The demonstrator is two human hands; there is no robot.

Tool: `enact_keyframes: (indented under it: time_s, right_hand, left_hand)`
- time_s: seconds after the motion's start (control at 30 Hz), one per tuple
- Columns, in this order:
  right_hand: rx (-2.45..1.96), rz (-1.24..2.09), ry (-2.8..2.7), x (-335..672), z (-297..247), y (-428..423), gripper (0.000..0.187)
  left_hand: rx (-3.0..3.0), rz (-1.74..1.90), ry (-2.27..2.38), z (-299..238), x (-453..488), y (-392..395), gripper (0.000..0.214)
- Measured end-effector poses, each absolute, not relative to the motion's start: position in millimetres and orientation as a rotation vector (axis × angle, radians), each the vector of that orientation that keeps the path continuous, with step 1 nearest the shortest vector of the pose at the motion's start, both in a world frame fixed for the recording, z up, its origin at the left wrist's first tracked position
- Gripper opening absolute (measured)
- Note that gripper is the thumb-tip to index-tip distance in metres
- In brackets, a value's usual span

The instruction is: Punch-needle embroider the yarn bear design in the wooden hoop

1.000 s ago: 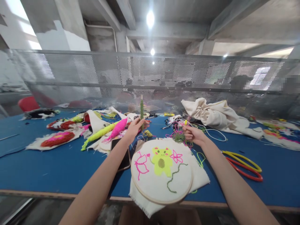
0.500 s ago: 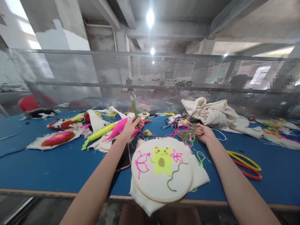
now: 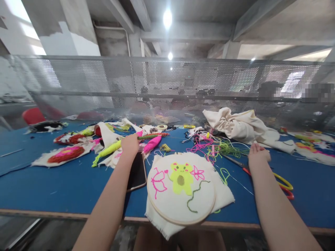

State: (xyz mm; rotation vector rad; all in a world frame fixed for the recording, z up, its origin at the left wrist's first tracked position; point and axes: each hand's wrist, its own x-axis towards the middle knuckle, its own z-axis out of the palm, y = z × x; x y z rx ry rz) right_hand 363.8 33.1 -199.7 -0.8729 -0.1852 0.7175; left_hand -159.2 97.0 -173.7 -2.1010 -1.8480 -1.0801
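My left hand is closed around a dark green yarn bundle, which points right from my fingers over the pink yarn bundle. Beyond the cloth, my right hand has its fingers curled together; anything inside them is hidden. Beside it lie scissors with red and yellow handles, partly covered by my wrist. A loose green yarn tangle rests left of that hand. Closest to me sits an embroidery hoop with white cloth, bearing a yellow-green bear, pink outlines and a wavy dark green line.
A phone lies under my left forearm. Yellow yarn and tufted pieces are on the left. Crumpled cream cloth sits back right, near pink yarn. A perforated metal screen stands behind the blue table.
My left hand has moved left and lower, and its green bundle has swung from upright to nearly level. My right hand has moved right, away from the green tangle, which now shows more fully.
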Motion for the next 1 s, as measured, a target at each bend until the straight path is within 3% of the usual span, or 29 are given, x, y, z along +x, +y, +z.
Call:
enact_keyframes:
  time_s: [0.23,0.43,0.63,0.8,1.0]
  right_hand:
    - [-1.032,0.709,-0.212,327.9,-184.2,48.4,0.032]
    - [-1.085,1.124,-0.708,237.5,-181.1,55.4,0.011]
    - [-0.897,1.556,-1.194,157.2,-189.0,33.3,0.025]
    - [-0.854,1.519,-1.154,173.8,-183.3,40.6,0.033]
    - [-0.903,1.373,-0.904,233.2,-170.4,51.0,0.029]
  left_hand:
    - [-2.213,-0.936,-1.698,-165.6,-134.4,88.9,0.017]
    - [-2.445,-0.745,-1.366,-156.1,-100.3,74.3,0.026]
    - [-2.476,-0.812,-1.263,-156.6,-91.3,70.2,0.026]
    - [-2.526,-0.766,-1.232,-154.6,-99.9,73.8,0.023]
    - [-2.509,-0.848,-1.352,-153.3,-102.4,73.6,0.03]
